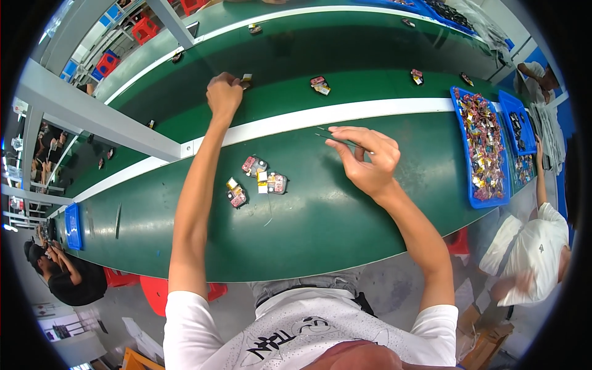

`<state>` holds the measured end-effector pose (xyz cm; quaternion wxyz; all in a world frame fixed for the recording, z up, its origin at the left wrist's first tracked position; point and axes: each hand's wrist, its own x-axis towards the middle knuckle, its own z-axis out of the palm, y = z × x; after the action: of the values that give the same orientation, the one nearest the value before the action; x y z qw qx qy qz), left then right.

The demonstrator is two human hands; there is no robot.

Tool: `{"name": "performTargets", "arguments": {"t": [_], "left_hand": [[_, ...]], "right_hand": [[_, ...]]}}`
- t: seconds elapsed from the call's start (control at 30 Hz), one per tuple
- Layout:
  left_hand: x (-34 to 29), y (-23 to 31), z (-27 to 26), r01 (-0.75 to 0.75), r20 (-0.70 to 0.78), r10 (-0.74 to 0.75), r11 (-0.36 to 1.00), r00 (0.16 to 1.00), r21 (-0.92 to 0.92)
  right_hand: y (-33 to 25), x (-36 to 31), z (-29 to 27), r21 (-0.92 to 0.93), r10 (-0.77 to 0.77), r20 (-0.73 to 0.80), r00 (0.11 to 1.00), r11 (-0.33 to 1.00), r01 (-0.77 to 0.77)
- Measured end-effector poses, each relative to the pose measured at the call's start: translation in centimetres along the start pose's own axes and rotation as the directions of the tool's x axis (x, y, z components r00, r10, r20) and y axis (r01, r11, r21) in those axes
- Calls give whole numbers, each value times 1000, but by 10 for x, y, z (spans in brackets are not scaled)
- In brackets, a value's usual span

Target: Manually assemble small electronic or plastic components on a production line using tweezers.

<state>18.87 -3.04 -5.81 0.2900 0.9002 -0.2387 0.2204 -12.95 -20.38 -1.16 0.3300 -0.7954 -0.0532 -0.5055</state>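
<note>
My left hand [224, 95] reaches over the white rail onto the dark green belt. Its curled fingers are at a small electronic assembly [246, 78] with a white and yellow part, largely hidden by the hand. Above the green worktop, my right hand [370, 159] pinches a pair of thin dark tweezers [336, 138], their tips pointing left. Between my forearms lie three small electronic assemblies: a pink and grey one [253, 165], one with a yellow and white piece [276, 183], and a tilted one [235, 193] nearer my left arm.
More assemblies sit along the belt, including one [320, 86] past the rail. At right, a blue tray [507, 196] is heaped with small coloured parts; a smaller blue tray [530, 148] holds black pieces. A grey post [105, 114] stands left. Co-workers sit at both sides.
</note>
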Motion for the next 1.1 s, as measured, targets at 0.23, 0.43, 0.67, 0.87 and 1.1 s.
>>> {"name": "performTargets", "arguments": {"t": [0.23,0.43,0.67,0.87,1.1], "left_hand": [[5,94,7,-207,30,208,977,978,-44],[17,143,48,-209,498,388,902,776,-378],[17,145,33,78,745,173,954,644,-289],[-30,140,-17,284,675,88,862,732,-420],[-98,145,-74,329,539,132,666,832,-669]], "right_hand": [[6,-4,-12,-80,-55,62,997,995,59],[4,-5,-8,-68,-47,96,994,996,53],[4,-6,-10,-76,-52,114,992,995,61],[3,-8,-6,12,129,73,989,991,-131],[1,-1,-13,306,621,160,767,708,-637]]}}
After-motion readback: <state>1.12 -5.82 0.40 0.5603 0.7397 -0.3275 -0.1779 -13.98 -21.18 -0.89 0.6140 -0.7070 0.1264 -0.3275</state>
